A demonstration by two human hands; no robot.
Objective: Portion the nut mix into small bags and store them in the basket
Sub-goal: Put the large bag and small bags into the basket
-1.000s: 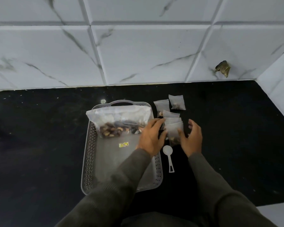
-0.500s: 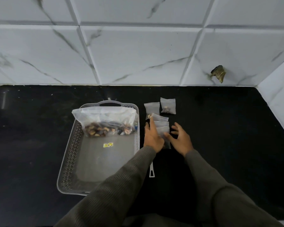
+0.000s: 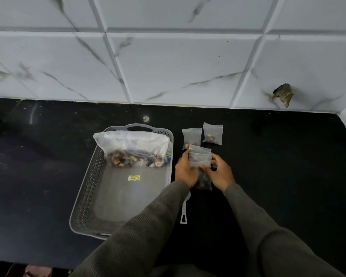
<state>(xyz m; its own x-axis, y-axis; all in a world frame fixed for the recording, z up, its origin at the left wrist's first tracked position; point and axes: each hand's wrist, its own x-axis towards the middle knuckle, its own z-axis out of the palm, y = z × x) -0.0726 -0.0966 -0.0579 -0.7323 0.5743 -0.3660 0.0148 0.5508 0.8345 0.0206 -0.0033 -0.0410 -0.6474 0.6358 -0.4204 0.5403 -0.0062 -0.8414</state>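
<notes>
Both hands sit close together over a little pile of small bags (image 3: 199, 156) on the black desk (image 3: 288, 166). The left hand (image 3: 185, 170) presses its fingers (image 3: 185, 154) on the left side of the pile. The right hand (image 3: 221, 172) curls its fingers (image 3: 205, 168) on the right side. The fingers of both hands are closed on the pile, and the bags fan out above them. Nuts show dark in the bottom bag, under the fingers.

Two more small bags (image 3: 192, 136) lie flat just past the fingertips, side by side, with a few nuts inside each.

Left of the fingers is the grey basket (image 3: 84, 200). The big bag of nut mix (image 3: 134, 150) lies in its far end.

A white scoop (image 3: 184, 212) lies on the desk below the hands, partly hidden by the left sleeve (image 3: 140, 226).
</notes>
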